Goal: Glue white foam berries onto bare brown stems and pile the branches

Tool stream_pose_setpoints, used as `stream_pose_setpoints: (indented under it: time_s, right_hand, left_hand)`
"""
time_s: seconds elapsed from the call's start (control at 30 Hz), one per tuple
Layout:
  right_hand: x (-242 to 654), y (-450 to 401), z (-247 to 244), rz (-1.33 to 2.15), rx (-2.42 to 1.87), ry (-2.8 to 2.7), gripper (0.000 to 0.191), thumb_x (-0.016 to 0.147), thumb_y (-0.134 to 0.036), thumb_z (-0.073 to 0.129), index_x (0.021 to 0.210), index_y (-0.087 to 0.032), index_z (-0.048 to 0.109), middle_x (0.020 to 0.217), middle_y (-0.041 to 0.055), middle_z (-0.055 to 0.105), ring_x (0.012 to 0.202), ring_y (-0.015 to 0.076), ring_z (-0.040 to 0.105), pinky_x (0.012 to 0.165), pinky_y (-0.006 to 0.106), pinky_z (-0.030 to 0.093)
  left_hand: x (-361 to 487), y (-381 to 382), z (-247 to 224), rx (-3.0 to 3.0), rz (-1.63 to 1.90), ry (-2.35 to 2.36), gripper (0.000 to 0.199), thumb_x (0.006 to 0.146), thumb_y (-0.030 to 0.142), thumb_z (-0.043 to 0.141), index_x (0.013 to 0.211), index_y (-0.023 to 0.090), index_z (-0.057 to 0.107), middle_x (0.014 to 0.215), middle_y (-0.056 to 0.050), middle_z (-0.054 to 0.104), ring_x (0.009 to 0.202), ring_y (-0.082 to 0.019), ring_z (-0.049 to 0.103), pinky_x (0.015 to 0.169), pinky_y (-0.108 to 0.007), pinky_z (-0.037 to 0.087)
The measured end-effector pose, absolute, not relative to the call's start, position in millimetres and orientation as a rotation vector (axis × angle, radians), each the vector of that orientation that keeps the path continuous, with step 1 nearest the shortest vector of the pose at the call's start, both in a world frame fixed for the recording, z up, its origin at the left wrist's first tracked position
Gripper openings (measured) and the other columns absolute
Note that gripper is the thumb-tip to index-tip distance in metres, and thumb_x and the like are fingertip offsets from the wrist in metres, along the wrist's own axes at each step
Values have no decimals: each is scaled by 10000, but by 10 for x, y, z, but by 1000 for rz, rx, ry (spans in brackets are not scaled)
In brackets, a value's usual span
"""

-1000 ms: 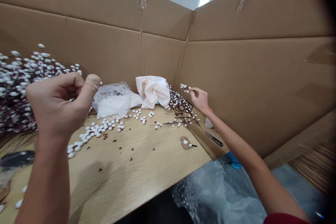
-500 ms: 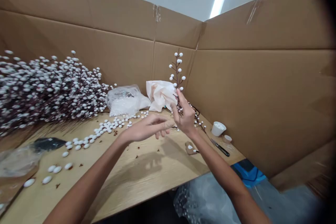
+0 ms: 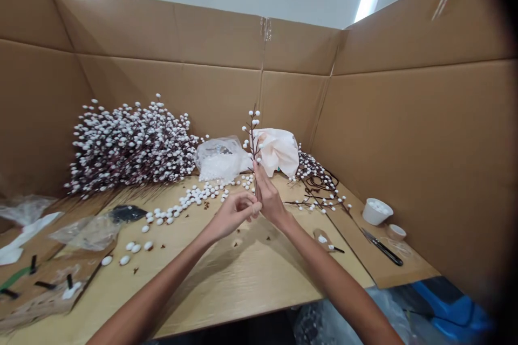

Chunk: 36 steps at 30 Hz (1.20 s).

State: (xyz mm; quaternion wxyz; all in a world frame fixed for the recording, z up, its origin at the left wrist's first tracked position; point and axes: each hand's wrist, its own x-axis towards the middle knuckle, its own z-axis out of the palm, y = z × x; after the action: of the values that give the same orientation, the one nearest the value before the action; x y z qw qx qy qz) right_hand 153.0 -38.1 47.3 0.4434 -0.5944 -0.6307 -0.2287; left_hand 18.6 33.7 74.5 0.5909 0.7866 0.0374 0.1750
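A brown twig with white berries [image 3: 253,135] stands upright above the middle of the table, its lower part between my hands. My right hand [image 3: 270,198] is closed on this twig, fingers pointing up along the stem. Just below and to the left, my left hand [image 3: 237,212] has its fingers curled together at the stem's lower end, against the right hand. Loose white berries [image 3: 194,195] lie in a band on the table behind my left hand. Several small brown bits lie near them.
A large pile of berry stems [image 3: 133,145] lies back left, beside a clear plastic bag [image 3: 220,156] and crumpled white paper [image 3: 279,150]. More berry twigs [image 3: 318,178] lie back right. A white cup [image 3: 376,211], tape roll [image 3: 396,232] and knife [image 3: 382,247] lie at the right. Cardboard walls surround the table.
The view has swung left. My left hand has come up to the twig's lower stem and its fingers have closed. The right hand still holds the twig, now lower in view.
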Motion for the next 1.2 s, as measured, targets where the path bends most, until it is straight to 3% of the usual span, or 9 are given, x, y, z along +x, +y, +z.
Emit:
stream_pose_setpoints:
  time_s: [0.37, 0.47, 0.6, 0.67, 0.77, 0.87, 0.97, 1.07, 1.2]
  right_hand:
    - [1450, -378, 198, -379, -1439, -1730, 832, 845, -105, 451, 1469, -249, -79, 1539, 80, 173, 1415, 232, 182, 1125, 445, 309]
    - [1428, -384, 138, -307, -1371, -1718, 784, 851, -97, 429, 1476, -284, -7, 1520, 60, 251, 1390, 228, 274, 1103, 426, 345]
    - [1346, -377, 71, -101, -1308, -1429, 687, 866, -92, 366, 1460, -344, 130, 1363, 47, 507, 1094, 177, 595, 915, 346, 508]
    - [1286, -371, 59, 66, -1279, -1242, 654, 873, -108, 356, 1454, -329, 152, 1193, 53, 622, 934, 154, 640, 821, 317, 533]
    - [1221, -359, 66, 339, -1187, -1018, 597, 865, -186, 432, 1418, -286, 231, 988, 42, 665, 808, 149, 636, 689, 271, 529]
    - [1204, -337, 84, 568, -1093, -851, 416, 828, -292, 524, 1235, -237, 452, 829, 13, 655, 612, 127, 574, 532, 230, 469]
    - [1199, -309, 92, 695, -1027, -738, 236, 776, -375, 598, 931, -198, 584, 675, -19, 594, 525, 102, 490, 483, 215, 417]
    - [1182, -286, 77, 751, -990, -711, 247, 750, -423, 629, 723, -185, 569, 589, -42, 501, 499, 86, 432, 458, 202, 375]
    - [1166, -277, 36, 747, -985, -745, 288, 762, -452, 619, 680, -187, 542, 534, -59, 438, 467, 79, 382, 440, 198, 334]
  left_hand:
    - [156, 342, 413, 1847, 620, 141, 255, 851, 388, 561, 785, 143, 543, 676, -12, 561, 597, -113, 520, 566, -226, 424]
    - [155, 308, 364, 1830, 664, 171, 239, 857, 379, 554, 795, 150, 528, 686, -5, 552, 609, -114, 524, 586, -227, 422]
    - [147, 283, 314, 1829, 753, 206, 239, 876, 377, 522, 770, 163, 503, 691, 10, 515, 638, -115, 520, 626, -229, 423]
    - [145, 290, 294, 1841, 786, 229, 234, 873, 374, 528, 771, 165, 505, 701, 10, 512, 650, -118, 520, 634, -228, 421]
    - [147, 309, 270, 1857, 797, 252, 218, 866, 366, 537, 779, 167, 515, 706, 11, 512, 657, -122, 523, 631, -225, 420]
    - [149, 321, 254, 1884, 781, 263, 198, 872, 354, 528, 802, 169, 524, 709, 7, 524, 667, -127, 535, 641, -228, 427]
    - [150, 318, 246, 1890, 788, 263, 186, 875, 350, 521, 839, 169, 536, 732, 1, 539, 679, -131, 550, 650, -231, 439]
    - [149, 306, 242, 1893, 797, 250, 183, 877, 347, 517, 845, 168, 534, 730, 3, 539, 665, -126, 553, 641, -230, 446]
    - [143, 291, 230, 1931, 786, 229, 171, 886, 326, 504, 818, 170, 520, 714, 5, 532, 649, -122, 545, 626, -229, 438]
